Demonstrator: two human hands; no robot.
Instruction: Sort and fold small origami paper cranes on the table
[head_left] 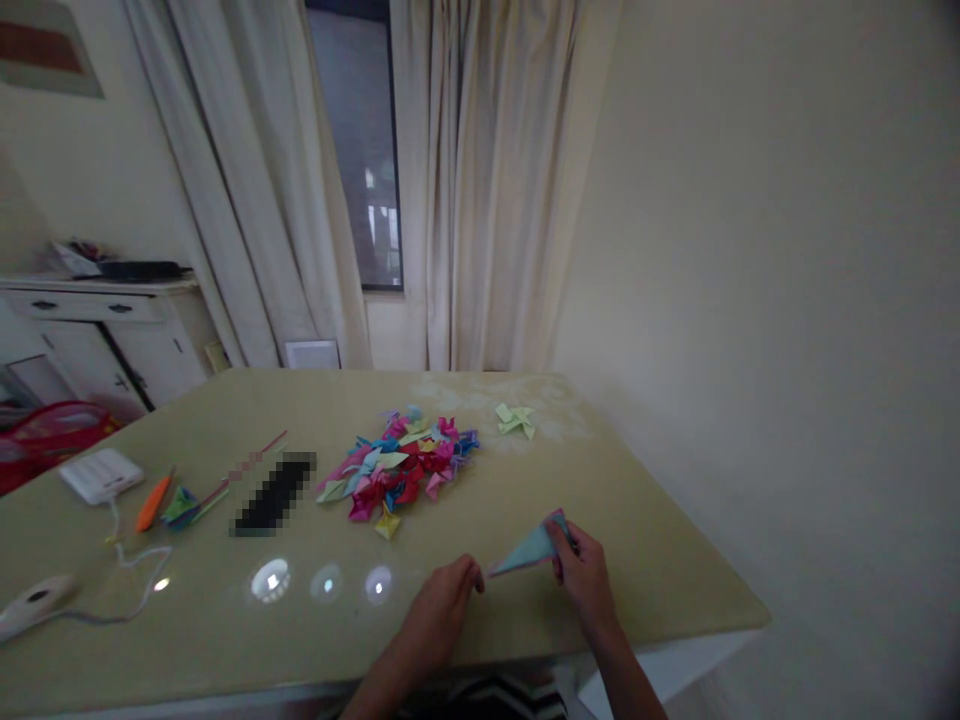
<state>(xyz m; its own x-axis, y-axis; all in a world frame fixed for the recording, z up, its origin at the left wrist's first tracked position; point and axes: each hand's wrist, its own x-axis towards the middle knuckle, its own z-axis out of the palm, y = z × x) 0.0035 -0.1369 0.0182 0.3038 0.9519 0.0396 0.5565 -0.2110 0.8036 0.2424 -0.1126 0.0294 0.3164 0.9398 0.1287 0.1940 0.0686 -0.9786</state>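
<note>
My right hand [586,580] pinches the wide end of a folded piece of origami paper [529,550], light blue with pink edges, just above the table's near side. The paper's narrow point aims left, at the fingertips of my left hand [446,605]. That hand is closed with curled fingers, beside the point with a small gap; anything inside its fingers is hidden. Beyond both hands lies a pile of folded paper pieces [409,465] in pink, red, blue, green and yellow. Apart from it, to the right, rests a pale green folded paper piece [516,420].
On the left of the table [637,520] are a blurred black object [274,495], an orange object [154,503], a blue-green folded paper [180,505], a white box [101,475] with a cable, and a white handheld device [36,603]. A wall borders the right side.
</note>
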